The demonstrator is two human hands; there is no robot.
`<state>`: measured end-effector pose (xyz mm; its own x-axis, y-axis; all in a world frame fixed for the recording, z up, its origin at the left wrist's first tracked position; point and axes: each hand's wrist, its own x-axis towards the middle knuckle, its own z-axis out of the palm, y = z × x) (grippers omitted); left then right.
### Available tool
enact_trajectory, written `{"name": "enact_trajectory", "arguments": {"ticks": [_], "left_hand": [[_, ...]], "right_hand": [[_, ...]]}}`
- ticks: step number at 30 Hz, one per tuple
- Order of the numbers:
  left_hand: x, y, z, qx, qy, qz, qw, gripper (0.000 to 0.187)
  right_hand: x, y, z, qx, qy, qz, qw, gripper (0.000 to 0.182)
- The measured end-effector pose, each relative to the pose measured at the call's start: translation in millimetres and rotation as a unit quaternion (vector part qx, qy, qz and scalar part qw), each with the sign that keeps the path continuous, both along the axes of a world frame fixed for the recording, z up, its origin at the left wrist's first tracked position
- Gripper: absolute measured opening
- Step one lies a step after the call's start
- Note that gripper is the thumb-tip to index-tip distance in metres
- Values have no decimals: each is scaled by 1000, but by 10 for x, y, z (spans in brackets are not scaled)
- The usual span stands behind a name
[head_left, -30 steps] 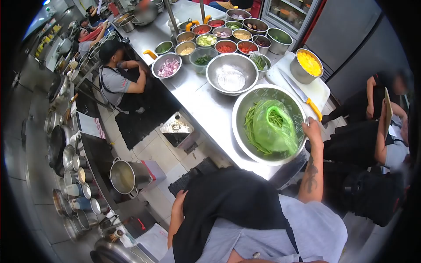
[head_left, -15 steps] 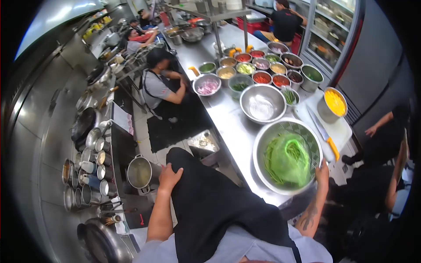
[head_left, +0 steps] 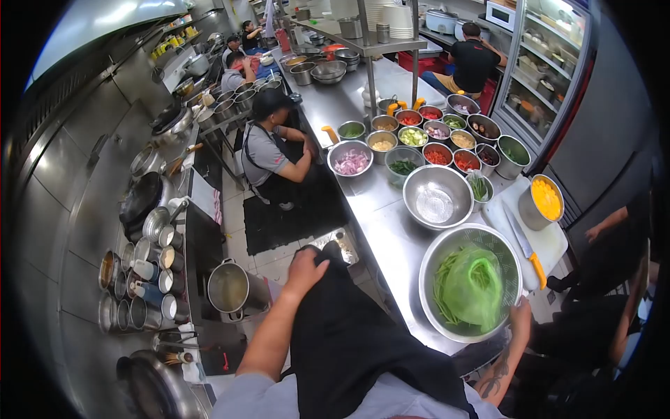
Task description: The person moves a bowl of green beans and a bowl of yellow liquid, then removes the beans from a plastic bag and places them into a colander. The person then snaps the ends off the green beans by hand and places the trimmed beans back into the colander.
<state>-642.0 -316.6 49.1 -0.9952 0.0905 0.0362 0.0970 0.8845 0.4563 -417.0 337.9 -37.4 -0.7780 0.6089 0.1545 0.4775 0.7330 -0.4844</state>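
My right hand (head_left: 520, 315) is at the lower right rim of a large metal colander (head_left: 427, 307), its fingers curled against the edge. Inside the colander lie green beans (head_left: 444, 293), partly in a green mesh bag (head_left: 480, 283). My left hand (head_left: 306, 271) rests on the black apron (head_left: 342, 328) over my leg, thumb spread and nothing held. Beyond the colander stands an empty metal bowl (head_left: 438, 197). A knife with an orange handle (head_left: 536, 269) lies on a white cutting board (head_left: 555, 241), beside a pot of yellow pieces (head_left: 546, 199).
Many small bowls of cut vegetables, one with red onion (head_left: 351, 162), stand farther along the steel counter (head_left: 377, 209). A co-worker (head_left: 276, 153) is left of the counter. A large pot (head_left: 229, 288) and a stove with pans are at left. Another person is at right.
The view has shifted, so the counter and colander appear lower and farther right. My right hand stays at the colander's rim and my left hand on the apron.
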Motion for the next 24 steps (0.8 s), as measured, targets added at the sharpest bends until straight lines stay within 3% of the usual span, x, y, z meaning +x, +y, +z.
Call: {"name": "enact_trajectory", "arguments": {"ticks": [1,3,5,7,10,11,13,17,18,21,22,24], "left_hand": [[-169,233,-11,42,25,-33,998,60],[-439,892,54,264,-118,-17,957,65],[-653,1496,192,439,-315,29,841,75],[-835,1944,106,498,-379,-10,780,84],[-1093,2439,-156,525,-423,12,739,87],[-1149,2554,-221,525,-429,8,735,87],[-1169,2711,-241,539,-416,44,731,83],[-1290,2904,-471,553,-390,49,735,78],[-1319,2924,-484,559,-384,55,733,59],[-1339,2860,-585,611,-373,59,696,48],[-1343,2854,-642,624,-353,78,692,42],[-1278,2734,-705,624,-347,83,695,40]], "right_hand": [[28,-44,65,1,-3,-1,1000,40],[53,-187,340,-91,-72,-36,993,49],[43,-301,509,-93,-76,-34,992,47],[62,-379,596,-94,-78,-34,992,46],[131,-458,601,-59,-82,-27,995,35],[156,-476,604,-55,-85,-33,994,35],[221,-565,664,-158,-73,-58,983,33],[393,-646,621,-117,-36,-61,991,36],[383,-699,663,-92,-39,-56,993,41],[329,-858,884,-100,-93,-98,986,47],[385,-766,724,-73,-61,-63,993,49],[311,-859,860,-86,-85,-94,988,49]]}}
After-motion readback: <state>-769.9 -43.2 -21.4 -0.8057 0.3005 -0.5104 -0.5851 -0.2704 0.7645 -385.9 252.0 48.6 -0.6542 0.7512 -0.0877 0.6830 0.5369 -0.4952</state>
